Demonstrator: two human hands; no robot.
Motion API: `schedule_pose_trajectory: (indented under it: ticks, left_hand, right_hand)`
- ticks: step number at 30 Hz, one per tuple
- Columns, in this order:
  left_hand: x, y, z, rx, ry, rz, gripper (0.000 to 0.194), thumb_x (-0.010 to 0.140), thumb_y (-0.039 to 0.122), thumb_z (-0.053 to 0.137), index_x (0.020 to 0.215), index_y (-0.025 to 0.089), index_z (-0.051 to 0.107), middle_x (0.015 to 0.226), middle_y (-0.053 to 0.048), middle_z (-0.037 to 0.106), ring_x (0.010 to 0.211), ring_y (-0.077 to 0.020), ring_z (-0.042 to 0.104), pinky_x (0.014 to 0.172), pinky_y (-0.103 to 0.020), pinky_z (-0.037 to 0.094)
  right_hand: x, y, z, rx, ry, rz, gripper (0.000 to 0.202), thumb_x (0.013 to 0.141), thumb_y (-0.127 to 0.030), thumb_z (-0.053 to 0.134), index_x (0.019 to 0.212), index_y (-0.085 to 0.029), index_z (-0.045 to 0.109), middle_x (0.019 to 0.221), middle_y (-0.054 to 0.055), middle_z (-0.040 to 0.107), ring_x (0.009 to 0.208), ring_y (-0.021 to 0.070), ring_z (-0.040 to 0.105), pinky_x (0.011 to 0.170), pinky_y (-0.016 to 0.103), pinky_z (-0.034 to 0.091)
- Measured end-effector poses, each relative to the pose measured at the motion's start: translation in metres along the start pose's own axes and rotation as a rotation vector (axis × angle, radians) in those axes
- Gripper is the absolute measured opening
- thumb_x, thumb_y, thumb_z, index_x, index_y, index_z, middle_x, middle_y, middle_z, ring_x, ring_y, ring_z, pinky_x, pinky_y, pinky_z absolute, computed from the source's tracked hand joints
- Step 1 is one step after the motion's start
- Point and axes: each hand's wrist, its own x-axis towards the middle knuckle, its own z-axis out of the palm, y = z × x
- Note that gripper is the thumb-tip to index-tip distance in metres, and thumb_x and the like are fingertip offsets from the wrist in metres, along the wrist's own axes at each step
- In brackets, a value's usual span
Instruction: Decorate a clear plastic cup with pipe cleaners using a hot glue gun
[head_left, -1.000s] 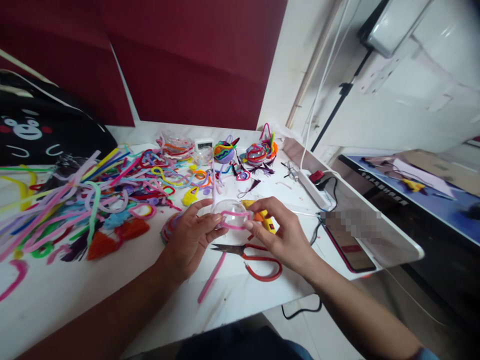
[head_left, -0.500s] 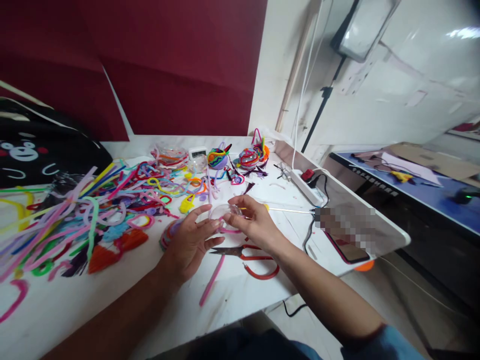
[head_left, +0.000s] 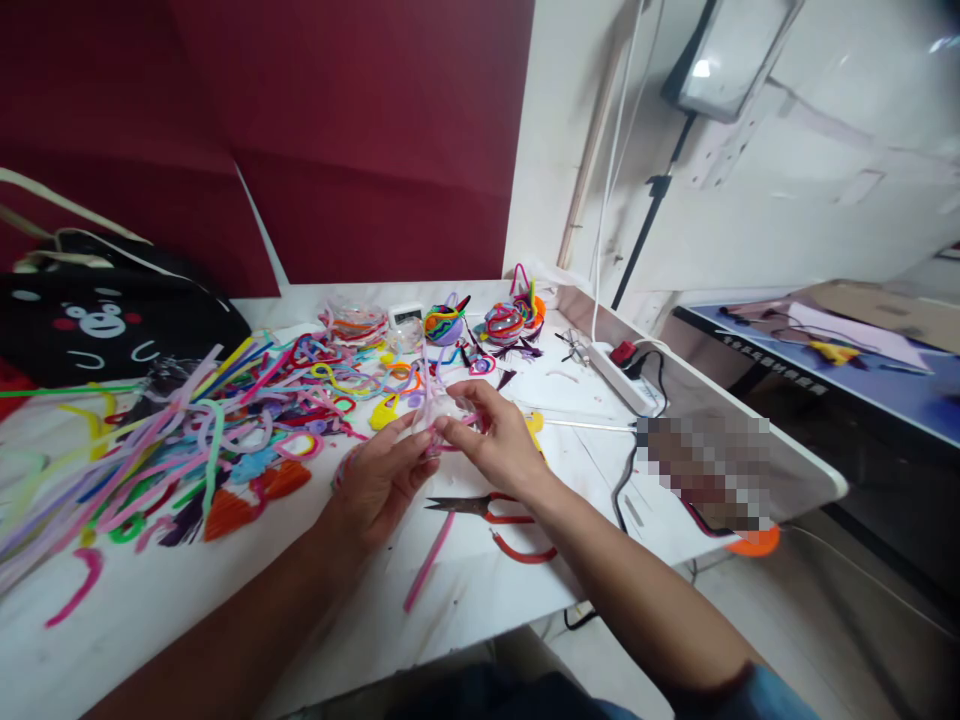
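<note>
Over the white table, my left hand (head_left: 382, 475) and my right hand (head_left: 499, 440) meet at a clear plastic ball (head_left: 451, 406). Both hands are closed on it, fingertips pinching its near side. A pink pipe cleaner (head_left: 463, 442) runs along the ball by my right fingers; how it is fixed is hidden. Just below my hands lie scissors with red handles (head_left: 517, 519), blades apart, pointing left. One cut pink pipe cleaner piece (head_left: 429, 563) rests in front of them. Behind my left hand, a ball wrapped in coloured strands (head_left: 343, 468) is partly covered.
A heap of colourful pipe cleaners (head_left: 187, 440) with orange tassels (head_left: 232, 508) spreads at left, before a black bag (head_left: 97, 320). Several wrapped balls (head_left: 504, 323) stand at the back. To the right are a power strip (head_left: 616, 375), cables and the table's raised side panel (head_left: 750, 425).
My hands have drawn closer together around the ball, and the pink pipe cleaner has shifted up against it. The whole view has moved slightly, so the table items appear further right.
</note>
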Motion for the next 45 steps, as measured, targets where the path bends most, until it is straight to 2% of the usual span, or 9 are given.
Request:
schedule_pose_trajectory:
  ticks: [5,10,15,23,26,31,34,38,45]
  left_hand:
    - [-0.003,0.003,0.001,-0.004,0.017,0.029,0.036,0.076,0.003,0.07,0.109,0.015,0.063,0.079,0.0,0.069,0.064,-0.0073,0.065,0.061,-0.013,0.056]
    - [0.002,-0.001,0.0,-0.036,0.079,0.031,0.026,0.08,-0.001,0.063,0.102,0.012,0.065,0.076,0.0,0.069,0.06,-0.0072,0.065,0.057,-0.014,0.057]
    - [0.006,-0.003,-0.001,-0.077,0.071,0.009,0.014,0.085,-0.001,0.058,0.088,0.009,0.068,0.075,-0.002,0.069,0.06,-0.007,0.066,0.057,-0.014,0.057]
    - [0.007,-0.008,-0.002,-0.088,0.064,-0.012,0.012,0.083,0.002,0.062,0.08,0.01,0.07,0.069,-0.001,0.069,0.056,-0.0068,0.065,0.05,-0.012,0.055]
    - [0.007,-0.008,-0.002,-0.072,0.063,-0.009,0.01,0.082,0.004,0.066,0.075,0.011,0.07,0.069,-0.001,0.069,0.056,-0.0073,0.065,0.051,-0.012,0.055]
    - [0.003,-0.001,0.001,-0.078,0.13,0.006,0.016,0.084,0.0,0.061,0.074,0.01,0.069,0.069,-0.001,0.069,0.055,-0.0075,0.066,0.052,-0.013,0.056]
    - [0.003,0.007,0.001,-0.091,0.144,0.012,0.016,0.086,0.001,0.058,0.078,0.01,0.069,0.069,-0.002,0.07,0.052,-0.0078,0.065,0.051,-0.014,0.057]
    - [0.006,0.017,-0.002,-0.128,0.138,0.019,0.023,0.093,0.002,0.049,0.084,0.011,0.068,0.069,-0.002,0.071,0.053,-0.0074,0.067,0.055,-0.014,0.058]
    - [0.007,0.023,0.001,-0.203,0.166,0.012,0.03,0.095,0.002,0.042,0.078,0.01,0.066,0.062,-0.003,0.068,0.048,-0.0082,0.066,0.053,-0.014,0.057]
  right_hand:
    - [-0.003,0.006,-0.007,0.054,-0.113,-0.067,0.048,0.076,-0.035,0.073,0.12,-0.022,0.059,0.12,0.005,0.064,0.11,0.021,0.059,0.095,0.035,0.045]
    - [-0.006,0.012,-0.006,-0.008,-0.048,-0.188,0.048,0.078,-0.031,0.073,0.122,-0.021,0.057,0.126,0.008,0.063,0.118,0.0217,0.058,0.101,0.038,0.044]
    - [-0.006,0.016,-0.002,-0.09,0.001,-0.319,0.048,0.08,-0.029,0.072,0.124,-0.022,0.055,0.127,0.01,0.063,0.121,0.0208,0.058,0.103,0.038,0.045]
    - [-0.009,0.021,0.002,-0.127,0.049,-0.381,0.049,0.081,-0.027,0.071,0.126,-0.02,0.053,0.129,0.013,0.061,0.124,0.0207,0.056,0.104,0.036,0.045]
    - [-0.01,0.019,0.001,-0.121,0.037,-0.34,0.05,0.08,-0.027,0.073,0.125,-0.019,0.054,0.128,0.013,0.061,0.122,0.0212,0.057,0.103,0.036,0.045]
    - [-0.007,0.009,-0.012,-0.009,-0.037,-0.149,0.05,0.08,-0.037,0.072,0.125,-0.024,0.055,0.132,0.009,0.061,0.123,0.0229,0.056,0.102,0.04,0.045]
    - [-0.005,0.003,-0.025,0.118,0.016,-0.061,0.042,0.081,-0.036,0.069,0.12,-0.024,0.058,0.131,0.007,0.061,0.122,0.0232,0.057,0.099,0.041,0.047]
    - [-0.004,0.003,-0.035,0.243,0.064,0.022,0.036,0.077,-0.036,0.071,0.11,-0.021,0.062,0.122,0.01,0.065,0.115,0.0245,0.061,0.095,0.042,0.049]
    - [0.009,0.01,-0.032,0.509,-0.059,0.201,0.038,0.073,-0.038,0.075,0.105,-0.021,0.064,0.099,0.004,0.07,0.092,0.0187,0.067,0.081,0.034,0.055]
